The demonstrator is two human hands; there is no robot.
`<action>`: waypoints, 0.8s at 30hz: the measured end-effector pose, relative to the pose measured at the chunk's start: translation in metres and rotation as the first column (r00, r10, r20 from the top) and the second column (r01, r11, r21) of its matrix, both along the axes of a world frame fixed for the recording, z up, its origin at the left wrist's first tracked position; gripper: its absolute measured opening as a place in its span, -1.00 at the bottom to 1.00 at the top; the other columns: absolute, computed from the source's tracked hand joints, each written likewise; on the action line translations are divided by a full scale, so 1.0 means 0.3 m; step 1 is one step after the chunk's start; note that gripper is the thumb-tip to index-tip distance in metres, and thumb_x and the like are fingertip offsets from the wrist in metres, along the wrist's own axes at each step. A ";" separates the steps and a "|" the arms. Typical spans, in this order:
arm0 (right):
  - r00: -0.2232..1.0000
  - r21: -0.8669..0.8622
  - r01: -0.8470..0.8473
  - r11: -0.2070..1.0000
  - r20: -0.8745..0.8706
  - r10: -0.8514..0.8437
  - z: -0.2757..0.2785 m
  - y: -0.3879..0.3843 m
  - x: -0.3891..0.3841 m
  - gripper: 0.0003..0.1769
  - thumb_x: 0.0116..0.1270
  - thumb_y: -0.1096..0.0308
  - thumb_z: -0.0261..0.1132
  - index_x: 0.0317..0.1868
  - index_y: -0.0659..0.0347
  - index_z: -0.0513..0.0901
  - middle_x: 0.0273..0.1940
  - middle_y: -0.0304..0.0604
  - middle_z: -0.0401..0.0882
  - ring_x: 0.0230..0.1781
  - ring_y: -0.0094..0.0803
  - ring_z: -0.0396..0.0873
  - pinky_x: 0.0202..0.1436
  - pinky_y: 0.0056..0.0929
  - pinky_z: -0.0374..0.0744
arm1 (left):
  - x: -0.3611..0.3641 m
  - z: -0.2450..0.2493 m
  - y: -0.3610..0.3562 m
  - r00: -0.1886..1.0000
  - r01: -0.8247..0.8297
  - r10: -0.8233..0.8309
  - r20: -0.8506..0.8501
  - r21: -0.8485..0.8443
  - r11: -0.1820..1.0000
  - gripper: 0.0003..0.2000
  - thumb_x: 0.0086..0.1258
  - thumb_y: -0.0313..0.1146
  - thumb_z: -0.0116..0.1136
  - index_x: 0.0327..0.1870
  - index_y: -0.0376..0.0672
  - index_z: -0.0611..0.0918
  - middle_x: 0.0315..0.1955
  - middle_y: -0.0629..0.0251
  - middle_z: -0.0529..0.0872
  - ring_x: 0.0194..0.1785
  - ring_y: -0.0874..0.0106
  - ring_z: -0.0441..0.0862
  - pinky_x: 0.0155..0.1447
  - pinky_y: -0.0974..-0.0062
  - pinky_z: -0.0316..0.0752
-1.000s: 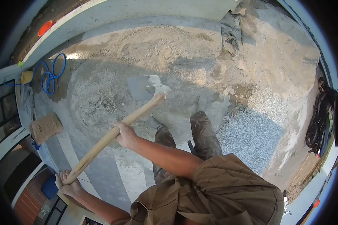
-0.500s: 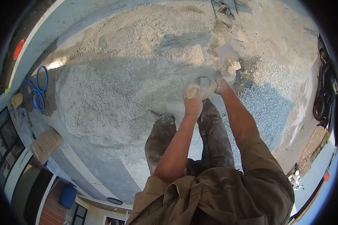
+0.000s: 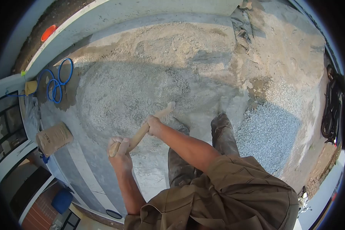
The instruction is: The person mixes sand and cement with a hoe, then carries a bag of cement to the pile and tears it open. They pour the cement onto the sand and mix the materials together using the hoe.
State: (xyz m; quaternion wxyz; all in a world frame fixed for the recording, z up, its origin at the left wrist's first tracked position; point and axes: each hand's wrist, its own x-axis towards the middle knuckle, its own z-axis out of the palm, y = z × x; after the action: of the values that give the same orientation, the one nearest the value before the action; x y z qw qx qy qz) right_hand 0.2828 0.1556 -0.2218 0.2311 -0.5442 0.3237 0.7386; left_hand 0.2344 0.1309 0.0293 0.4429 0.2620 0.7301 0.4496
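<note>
Both my hands grip the wooden handle of a long tool, which looks like a hoe [image 3: 140, 134]. My left hand [image 3: 120, 147] is wrapped round the near end of the handle, at the lower left. Farther along, my right hand [image 3: 154, 125] is closed round the middle. The handle slants up and right to its far end, which meets a wide, low heap of grey sand and gravel mix [image 3: 115, 96]. I cannot see the tool's blade, which seems hidden in the heap. My dusty boots stand at the heap's near right edge.
Loose grey gravel [image 3: 270, 132] lies to the right. A paper sack [image 3: 54, 138] stands at left, with a coiled blue hose [image 3: 54, 91] beyond it. A low wall [image 3: 142, 13] runs along the far side. Dark parked bikes [image 3: 331, 111] line the right edge.
The tool has swung from my right across to the left; its flat blade, visible before, is now out of sight. Both hands moved left and spread apart. My view has turned slightly.
</note>
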 end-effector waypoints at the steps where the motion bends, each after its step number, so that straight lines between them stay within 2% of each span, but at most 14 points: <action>1: 0.995 0.014 0.064 0.998 -0.076 -0.062 0.221 -0.021 -0.061 -0.88 0.26 0.39 0.07 -0.28 0.25 0.35 -0.44 -0.08 0.38 -0.50 -0.22 0.45 -0.37 -0.17 0.57 | -0.051 0.132 -0.040 1.000 -0.025 0.025 0.004 0.046 0.999 -0.89 0.18 -0.52 0.09 -0.50 -0.19 0.42 -0.52 0.32 0.43 -0.35 0.47 0.43 -0.06 0.46 0.32; 3: 0.931 0.046 0.120 0.992 -0.352 -0.096 0.471 -0.133 -0.185 -0.79 0.20 0.47 0.16 -0.18 0.26 0.34 -0.37 -0.06 0.42 -0.38 -0.21 0.50 -0.27 -0.20 0.59 | -0.141 0.401 -0.124 0.993 0.055 -0.041 -0.113 0.122 0.991 -0.84 0.19 -0.42 0.08 -0.49 -0.16 0.35 -0.58 0.36 0.36 -0.38 0.50 0.39 -0.05 0.37 0.31; 4: 0.892 0.054 0.085 0.995 -0.449 -0.052 0.539 -0.194 -0.261 -0.74 0.19 0.45 0.21 -0.15 0.24 0.34 -0.32 -0.07 0.44 -0.31 -0.22 0.54 -0.25 -0.20 0.59 | -0.210 0.489 -0.194 0.996 0.083 -0.069 -0.061 0.254 0.964 -0.83 0.21 -0.43 0.11 -0.42 -0.14 0.34 -0.63 0.45 0.28 -0.48 0.53 0.33 -0.04 0.33 0.33; 6: 0.877 0.151 -0.065 0.986 -0.462 0.129 0.782 -0.193 -0.250 -0.71 0.18 0.45 0.24 -0.15 0.24 0.33 -0.28 -0.06 0.44 -0.31 -0.23 0.57 -0.26 -0.19 0.63 | -0.249 0.638 -0.283 0.999 -0.038 0.044 -0.007 0.365 0.930 -0.84 0.23 -0.42 0.10 -0.36 -0.12 0.33 -0.65 0.50 0.19 -0.48 0.57 0.30 0.00 0.35 0.31; 9: 0.916 0.187 -0.203 0.961 -0.310 0.254 0.844 -0.222 -0.266 -0.68 0.16 0.45 0.26 -0.14 0.24 0.32 -0.28 -0.08 0.45 -0.33 -0.23 0.60 -0.28 -0.18 0.66 | -0.263 0.662 -0.372 0.977 -0.214 0.180 0.118 0.448 0.868 -0.84 0.26 -0.40 0.09 -0.35 -0.09 0.33 -0.64 0.52 0.20 -0.48 0.60 0.28 0.02 0.35 0.29; 10: 0.929 0.179 -0.187 0.966 -0.288 0.233 0.824 -0.220 -0.212 -0.68 0.16 0.45 0.26 -0.14 0.25 0.31 -0.27 -0.08 0.45 -0.34 -0.23 0.60 -0.29 -0.18 0.67 | -0.253 0.636 -0.383 0.980 -0.174 0.115 0.160 0.425 0.889 -0.84 0.27 -0.40 0.09 -0.35 -0.08 0.33 -0.64 0.51 0.23 -0.46 0.57 0.27 0.04 0.34 0.29; 14: 0.969 0.190 -0.197 0.962 -0.113 0.221 0.464 -0.213 0.176 -0.68 0.18 0.43 0.25 -0.12 0.25 0.32 -0.25 -0.09 0.44 -0.33 -0.17 0.58 -0.26 -0.05 0.65 | 0.014 0.290 -0.351 0.893 -0.309 0.165 0.418 0.304 0.901 -0.83 0.26 -0.44 0.10 -0.37 -0.07 0.32 -0.62 0.48 0.25 -0.42 0.52 0.30 0.09 0.27 0.26; 16: 0.985 0.157 -0.172 0.973 0.056 0.165 0.248 -0.176 0.485 -0.72 0.20 0.41 0.20 -0.12 0.25 0.34 -0.26 -0.08 0.42 -0.28 -0.14 0.55 -0.23 0.00 0.61 | 0.231 0.038 -0.295 0.838 -0.292 0.133 0.529 0.229 0.929 -0.79 0.24 -0.40 0.15 -0.44 -0.06 0.32 -0.60 0.46 0.32 -0.37 0.48 0.33 0.12 0.26 0.25; 19: 0.956 0.144 0.075 0.987 0.269 -0.112 -0.131 -0.135 0.989 -0.72 0.30 0.38 0.09 -0.02 0.28 0.32 -0.23 0.01 0.39 -0.38 -0.16 0.47 -0.35 0.00 0.56 | 0.616 -0.337 -0.187 0.691 -0.233 0.084 0.718 0.111 0.966 -0.82 0.23 -0.47 0.14 -0.43 -0.06 0.35 -0.52 0.44 0.38 -0.33 0.46 0.36 0.18 0.23 0.24; 20: 0.918 0.153 0.017 0.988 0.390 -0.077 -0.187 -0.116 1.152 -0.75 0.31 0.38 0.08 -0.06 0.29 0.32 -0.29 -0.01 0.38 -0.40 -0.18 0.45 -0.36 -0.08 0.55 | 0.735 -0.438 -0.160 0.659 -0.177 0.072 0.749 0.061 0.982 -0.82 0.22 -0.51 0.15 -0.44 -0.08 0.37 -0.48 0.41 0.41 -0.28 0.43 0.41 0.17 0.23 0.26; 21: 0.931 0.215 0.092 0.972 0.329 -0.161 -0.380 -0.144 1.338 -0.81 0.32 0.38 0.02 -0.11 0.27 0.33 -0.33 -0.04 0.36 -0.40 -0.20 0.45 -0.37 -0.13 0.53 | 0.842 -0.518 -0.135 0.589 -0.127 0.117 0.800 -0.052 0.991 -0.82 0.20 -0.53 0.17 -0.43 -0.10 0.39 -0.45 0.37 0.46 -0.22 0.42 0.44 0.13 0.30 0.29; 22: 0.910 0.177 0.064 0.982 0.394 -0.131 -0.321 -0.104 1.439 -0.86 0.32 0.38 -0.03 -0.17 0.23 0.36 -0.39 -0.09 0.35 -0.41 -0.24 0.45 -0.39 -0.19 0.52 | 0.930 -0.605 -0.116 0.777 0.075 -0.057 0.627 -0.003 0.997 -0.86 0.20 -0.54 0.16 -0.46 -0.13 0.43 -0.45 0.39 0.48 -0.26 0.44 0.47 0.02 0.40 0.36; 23: 0.888 0.076 0.032 0.997 0.455 -0.063 -0.386 -0.095 1.548 -0.87 0.29 0.37 -0.04 -0.21 0.21 0.36 -0.41 -0.09 0.35 -0.44 -0.23 0.45 -0.40 -0.15 0.52 | 0.997 -0.651 -0.097 0.849 0.191 -0.193 0.492 0.057 0.980 -0.87 0.18 -0.51 0.18 -0.49 -0.15 0.46 -0.48 0.42 0.49 -0.30 0.49 0.47 -0.07 0.48 0.37; 24: 0.874 0.187 0.003 0.982 0.477 -0.094 -0.411 -0.117 1.602 -0.90 0.19 0.39 0.04 -0.31 0.21 0.33 -0.46 -0.09 0.37 -0.50 -0.24 0.43 -0.43 -0.22 0.51 | 1.063 -0.694 -0.076 0.890 0.297 -0.311 0.332 0.096 0.950 -0.87 0.17 -0.48 0.20 -0.51 -0.18 0.49 -0.50 0.45 0.49 -0.34 0.55 0.47 -0.16 0.56 0.39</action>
State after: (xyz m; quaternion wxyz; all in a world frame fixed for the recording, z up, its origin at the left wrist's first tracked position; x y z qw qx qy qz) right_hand 0.7635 0.1204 -0.3452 0.3714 -0.6801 0.2011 0.5992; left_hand 0.5533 0.1080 -0.1790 0.6225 0.2999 0.5819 0.4289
